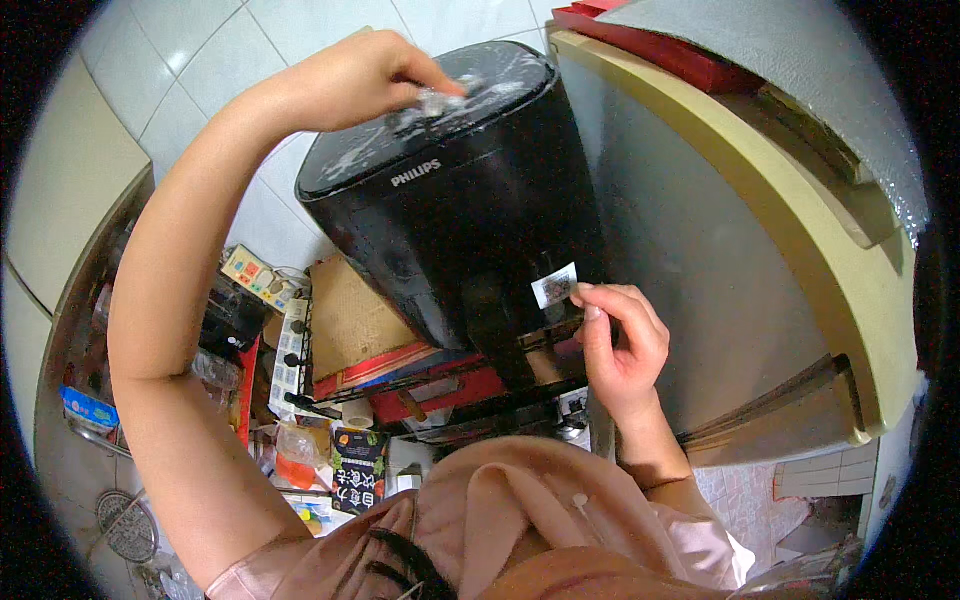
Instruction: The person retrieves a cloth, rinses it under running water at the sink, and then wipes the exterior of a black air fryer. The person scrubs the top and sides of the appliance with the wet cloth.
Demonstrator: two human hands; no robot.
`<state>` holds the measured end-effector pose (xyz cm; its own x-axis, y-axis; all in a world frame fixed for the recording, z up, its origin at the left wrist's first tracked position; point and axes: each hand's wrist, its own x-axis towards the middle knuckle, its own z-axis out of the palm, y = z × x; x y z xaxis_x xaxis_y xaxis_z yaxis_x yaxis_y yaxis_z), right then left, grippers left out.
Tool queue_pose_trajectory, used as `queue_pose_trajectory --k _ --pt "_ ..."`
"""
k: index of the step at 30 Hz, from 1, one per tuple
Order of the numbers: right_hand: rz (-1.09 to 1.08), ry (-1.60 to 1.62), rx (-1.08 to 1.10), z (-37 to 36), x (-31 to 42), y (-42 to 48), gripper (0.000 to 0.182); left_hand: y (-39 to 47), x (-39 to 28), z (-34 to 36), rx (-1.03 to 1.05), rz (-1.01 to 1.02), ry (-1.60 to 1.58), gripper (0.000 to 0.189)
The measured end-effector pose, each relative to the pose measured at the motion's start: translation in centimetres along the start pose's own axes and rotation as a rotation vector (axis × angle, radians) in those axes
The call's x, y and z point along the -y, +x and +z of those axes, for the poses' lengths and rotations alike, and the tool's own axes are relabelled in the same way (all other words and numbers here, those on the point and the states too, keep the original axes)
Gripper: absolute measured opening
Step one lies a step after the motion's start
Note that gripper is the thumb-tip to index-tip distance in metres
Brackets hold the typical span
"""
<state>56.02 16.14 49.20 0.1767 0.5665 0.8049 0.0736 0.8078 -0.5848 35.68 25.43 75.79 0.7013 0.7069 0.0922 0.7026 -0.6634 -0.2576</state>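
Note:
A tall black Philips air fryer [465, 217] stands before me, with white, foam-like streaks over its top. My left hand [375, 82] reaches over that top, its fingers closed on a small crumpled, whitish wad [435, 103] that touches the surface. What the wad is made of cannot be told. Lower down at the right, my right hand [626, 337] pinches the corner of a small white label [555, 286] with a printed code between thumb and forefinger. The label lies in front of the fryer's lower front; whether it touches the fryer is unclear.
A grey refrigerator with a cream edge [772, 172] rises close on the right. Left of the fryer are a cardboard piece [352, 319], a power strip [259, 277] and a white strip with black plugs [289, 360]. A black printed box or book [359, 471] lies below.

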Motion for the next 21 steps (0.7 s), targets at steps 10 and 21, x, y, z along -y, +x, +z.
queue_pose_trajectory --k 10,21 --pt "-0.103 -0.026 0.059 0.7 0.8 0.0 0.017 7.0 1.9 2.3 -0.119 0.036 -0.046 0.021" --pt "-0.080 -0.068 0.053 1.4 0.4 0.3 0.018 0.3 -1.5 0.4 -0.180 0.202 0.015 0.031"
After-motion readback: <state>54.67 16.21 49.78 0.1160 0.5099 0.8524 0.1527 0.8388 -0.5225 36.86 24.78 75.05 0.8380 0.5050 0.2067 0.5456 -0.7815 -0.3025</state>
